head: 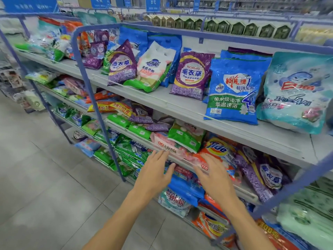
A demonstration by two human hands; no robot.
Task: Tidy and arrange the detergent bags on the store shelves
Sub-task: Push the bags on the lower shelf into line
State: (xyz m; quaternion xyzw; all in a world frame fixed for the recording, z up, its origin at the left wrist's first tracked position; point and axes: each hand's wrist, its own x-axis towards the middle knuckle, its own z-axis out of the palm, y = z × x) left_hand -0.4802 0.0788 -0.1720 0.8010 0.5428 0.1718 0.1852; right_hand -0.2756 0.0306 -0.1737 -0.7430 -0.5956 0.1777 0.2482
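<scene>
My left hand point(155, 170) and right hand point(214, 177) were spread flat, gripping nothing, flanking jutting pink detergent bag point(166, 145), probably to push it straight.

I made out "Tide" on orange bag point(218, 149) below top shelf point(162, 103). Toward that shelf's right edge: "薰衣草" on purple bag point(191, 73), "低温速溶" and large "4" on blue bag point(232, 91). Overhead sign point(153, 2) said "日化".

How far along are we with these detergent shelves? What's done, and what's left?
Done, it seems: on the top shelf the purple bag, blue bag and teal bag stand upright, fronts out. In hand: the left hand and right hand, both open, reach for the pink bag at the second shelf edge; neither grips it. Left: the green bag and Tide bag lie heaped there, and the lower bags look jumbled.
</scene>
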